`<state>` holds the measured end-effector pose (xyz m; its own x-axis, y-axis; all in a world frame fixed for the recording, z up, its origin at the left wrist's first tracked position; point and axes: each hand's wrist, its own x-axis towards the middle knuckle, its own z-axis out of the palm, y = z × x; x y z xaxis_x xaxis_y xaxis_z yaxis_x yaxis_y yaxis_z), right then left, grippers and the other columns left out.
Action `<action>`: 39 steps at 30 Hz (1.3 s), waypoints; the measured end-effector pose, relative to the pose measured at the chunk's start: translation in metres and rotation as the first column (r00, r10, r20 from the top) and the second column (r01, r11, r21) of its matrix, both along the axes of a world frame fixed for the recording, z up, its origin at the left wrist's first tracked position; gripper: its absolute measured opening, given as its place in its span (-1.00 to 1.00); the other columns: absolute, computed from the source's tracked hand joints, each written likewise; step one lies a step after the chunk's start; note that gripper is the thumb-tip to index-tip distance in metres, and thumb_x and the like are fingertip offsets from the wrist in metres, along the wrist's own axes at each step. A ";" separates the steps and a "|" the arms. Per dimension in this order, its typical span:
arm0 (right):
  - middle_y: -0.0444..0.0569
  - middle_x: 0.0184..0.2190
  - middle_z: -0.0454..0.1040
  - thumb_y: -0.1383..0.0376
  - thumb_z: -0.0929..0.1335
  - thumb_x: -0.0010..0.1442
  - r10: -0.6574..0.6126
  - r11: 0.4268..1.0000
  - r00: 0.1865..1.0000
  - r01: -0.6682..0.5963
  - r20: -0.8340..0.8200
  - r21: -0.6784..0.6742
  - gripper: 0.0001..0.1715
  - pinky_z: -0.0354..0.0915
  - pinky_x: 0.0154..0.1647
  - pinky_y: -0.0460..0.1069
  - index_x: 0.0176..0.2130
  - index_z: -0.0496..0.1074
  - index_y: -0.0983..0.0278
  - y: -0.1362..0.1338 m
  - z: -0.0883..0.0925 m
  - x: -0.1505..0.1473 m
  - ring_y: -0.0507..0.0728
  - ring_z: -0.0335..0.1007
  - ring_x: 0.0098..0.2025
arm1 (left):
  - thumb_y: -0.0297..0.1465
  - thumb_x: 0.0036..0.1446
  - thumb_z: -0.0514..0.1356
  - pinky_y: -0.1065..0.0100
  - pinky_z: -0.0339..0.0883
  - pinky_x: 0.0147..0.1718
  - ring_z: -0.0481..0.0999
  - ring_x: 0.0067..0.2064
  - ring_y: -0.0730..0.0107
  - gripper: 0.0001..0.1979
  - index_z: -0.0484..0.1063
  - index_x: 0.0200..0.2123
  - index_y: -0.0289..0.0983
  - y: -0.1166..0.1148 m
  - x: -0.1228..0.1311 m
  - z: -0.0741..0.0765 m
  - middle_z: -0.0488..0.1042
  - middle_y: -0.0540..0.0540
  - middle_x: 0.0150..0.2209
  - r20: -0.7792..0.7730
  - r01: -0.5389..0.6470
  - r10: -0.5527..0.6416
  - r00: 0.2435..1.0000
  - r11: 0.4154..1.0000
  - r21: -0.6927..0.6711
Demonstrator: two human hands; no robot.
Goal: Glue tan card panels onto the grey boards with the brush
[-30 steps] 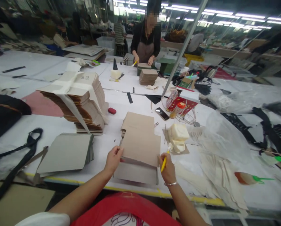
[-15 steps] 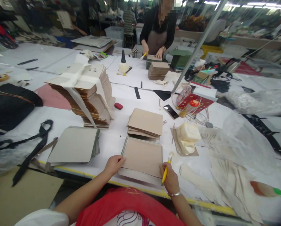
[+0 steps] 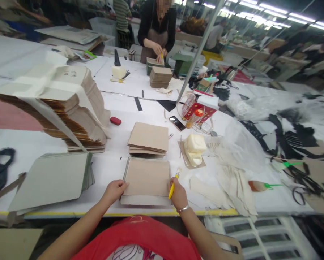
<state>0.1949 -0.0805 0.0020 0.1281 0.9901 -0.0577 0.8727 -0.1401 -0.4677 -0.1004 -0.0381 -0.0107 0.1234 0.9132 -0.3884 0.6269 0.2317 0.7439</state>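
Fingers of the left hand [image 3: 114,190], nearly closed, pinch the left edge of a tan board [image 3: 148,177] at lower centre; fingers of the right hand [image 3: 179,195], curled around a yellow brush [image 3: 171,190], rest at the board's right edge. A board stack [image 3: 149,136] lies just above, mid-frame, on the white table [image 3: 151,115].

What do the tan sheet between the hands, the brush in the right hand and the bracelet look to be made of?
Tan sheet: probably paperboard, matte; its surface is dull and even, its edges straight.
Brush: handle likely plastic, smooth and evenly yellow; the bristles are too blurred to identify.
Bracelet: perhaps metal, polished; it looks silvery and bright.
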 end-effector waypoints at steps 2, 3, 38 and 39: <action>-0.09 -0.55 0.39 0.25 0.13 0.18 -0.001 1.000 1.000 0.001 0.028 -0.017 -0.80 0.12 -0.49 -0.11 -0.25 0.24 0.29 0.001 0.001 -0.001 0.06 0.35 -0.49 | -0.08 -0.07 0.04 0.46 -0.03 -0.58 0.18 -0.61 0.48 -0.58 0.19 -0.73 -0.27 0.002 0.001 -0.001 0.17 0.08 -0.74 -0.018 0.000 -0.001 1.000 0.999 -0.033; -0.09 -0.55 0.39 0.26 0.14 0.18 0.001 1.000 0.999 0.000 0.043 -0.023 -0.81 0.11 -0.49 -0.11 -0.25 0.24 0.29 0.001 0.001 -0.001 0.06 0.34 -0.49 | -0.07 -0.08 0.05 0.46 -0.04 -0.58 0.18 -0.61 0.48 -0.58 0.18 -0.74 -0.27 0.003 0.002 -0.001 0.16 0.08 -0.75 -0.024 0.003 -0.004 1.000 0.999 -0.044; -0.16 -0.64 0.40 0.15 0.28 0.05 -0.335 0.937 0.556 0.111 -0.761 -0.331 -0.74 0.20 -0.72 -0.17 -0.32 0.36 0.30 0.107 0.026 -0.112 -0.04 0.26 -0.70 | -0.51 0.12 -0.03 0.20 0.16 -0.12 0.25 0.01 0.22 -0.66 0.31 -0.04 -0.20 0.002 0.011 0.024 0.31 -0.16 0.03 -0.580 0.669 -0.433 0.690 0.688 0.282; -0.15 -0.64 0.40 0.16 0.28 0.05 -0.359 0.930 0.552 0.145 -0.753 -0.337 -0.76 0.20 -0.74 -0.16 -0.34 0.36 0.29 0.106 0.023 -0.103 -0.04 0.26 -0.70 | -0.53 0.11 -0.03 0.21 0.16 -0.11 0.25 0.02 0.22 -0.64 0.32 -0.04 -0.20 0.002 0.011 0.022 0.31 -0.16 0.04 -0.583 0.670 -0.435 0.686 0.690 0.273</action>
<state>0.0921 0.0258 0.0247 0.1666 0.8707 -0.4627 0.0774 -0.4794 -0.8742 -0.0899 -0.0364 0.0117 0.5867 0.8009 -0.1194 0.7960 -0.5432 0.2671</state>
